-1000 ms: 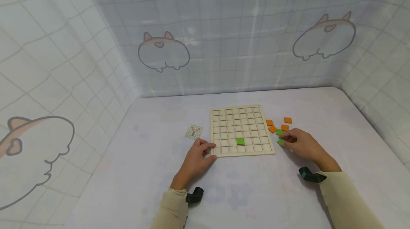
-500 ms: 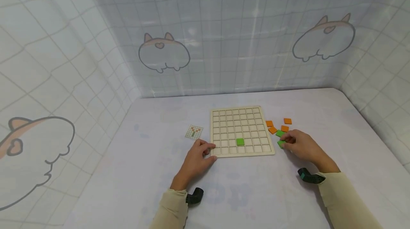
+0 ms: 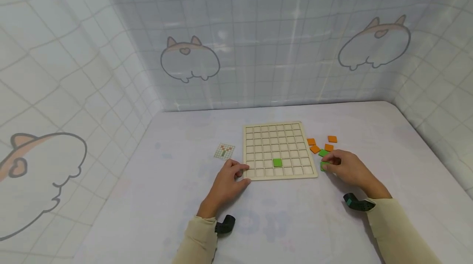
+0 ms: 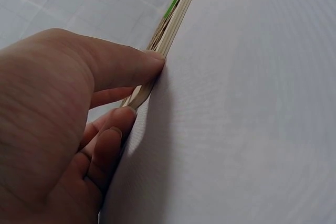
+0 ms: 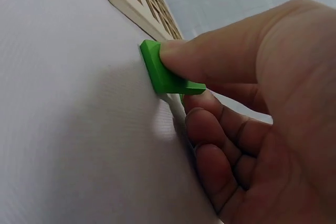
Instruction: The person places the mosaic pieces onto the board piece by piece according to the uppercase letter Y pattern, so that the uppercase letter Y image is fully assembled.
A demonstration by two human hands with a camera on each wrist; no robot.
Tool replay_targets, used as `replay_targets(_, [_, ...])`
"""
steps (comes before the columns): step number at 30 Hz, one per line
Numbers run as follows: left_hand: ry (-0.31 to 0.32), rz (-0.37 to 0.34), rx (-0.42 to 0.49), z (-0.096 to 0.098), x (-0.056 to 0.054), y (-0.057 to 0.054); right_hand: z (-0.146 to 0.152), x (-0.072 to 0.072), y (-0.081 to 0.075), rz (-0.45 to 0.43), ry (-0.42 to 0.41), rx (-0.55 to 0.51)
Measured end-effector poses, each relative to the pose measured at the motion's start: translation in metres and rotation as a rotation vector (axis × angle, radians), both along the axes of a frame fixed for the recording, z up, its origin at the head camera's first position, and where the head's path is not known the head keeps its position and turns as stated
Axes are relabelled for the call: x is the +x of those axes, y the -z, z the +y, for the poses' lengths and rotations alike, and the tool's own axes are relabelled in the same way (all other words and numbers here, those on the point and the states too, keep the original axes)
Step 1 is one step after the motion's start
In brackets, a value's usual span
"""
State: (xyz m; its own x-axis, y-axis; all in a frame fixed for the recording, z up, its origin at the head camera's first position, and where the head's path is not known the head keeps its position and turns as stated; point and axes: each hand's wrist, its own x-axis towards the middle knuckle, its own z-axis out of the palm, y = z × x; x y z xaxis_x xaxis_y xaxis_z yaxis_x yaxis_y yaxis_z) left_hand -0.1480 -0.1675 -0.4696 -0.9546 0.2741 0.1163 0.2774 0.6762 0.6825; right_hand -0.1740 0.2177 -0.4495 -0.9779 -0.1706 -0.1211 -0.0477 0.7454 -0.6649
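Observation:
A pale wooden grid board [image 3: 278, 134] lies on the table, with one green square tile [image 3: 277, 162] in a cell of its second row from the front. My left hand [image 3: 227, 182] holds the board's near left corner; in the left wrist view, the thumb [image 4: 131, 66] presses the edge and the fingers lie round the corner. To the right of the board, my right hand [image 3: 349, 167] pinches another green tile [image 5: 157, 72], thumb on its face and fingers behind. Another green tile [image 3: 323, 153] lies just beyond those fingertips.
Several orange tiles, such as the farthest orange tile [image 3: 332, 139], lie beside the board's right edge. A small pattern card [image 3: 224, 151] with a coloured grid rests left of the board. Cloth walls [image 3: 258, 50] printed with animal outlines enclose the table's back and sides.
The green tile in my right fingers has turned slightly, its edges now squarer to the board. My right hand has barely shifted; my left hand stays at the board's corner.

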Motion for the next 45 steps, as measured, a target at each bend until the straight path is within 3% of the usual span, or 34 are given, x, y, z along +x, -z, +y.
replay_targets(9, [-0.007, 0.000, -0.007, 0.000, 0.000, 0.002, 0.005, -0.003, 0.003, 0.001, 0.013, -0.045])
replay_targets(22, [-0.004, 0.001, -0.018, 0.001, 0.000, -0.001, 0.003, -0.005, 0.008, 0.114, 0.054, -0.129])
replay_targets(27, [-0.005, -0.008, -0.028, 0.002, 0.001, -0.002, -0.001, -0.003, 0.010, 0.114, 0.102, -0.169])
replay_targets(37, [0.001, -0.005, -0.039, 0.002, -0.001, -0.001, -0.008, 0.001, 0.014, 0.154, 0.214, -0.386])
replay_targets(45, [-0.014, -0.010, -0.033, 0.002, 0.000, -0.001, -0.013, 0.000, 0.013, 0.084, 0.242, -0.416])
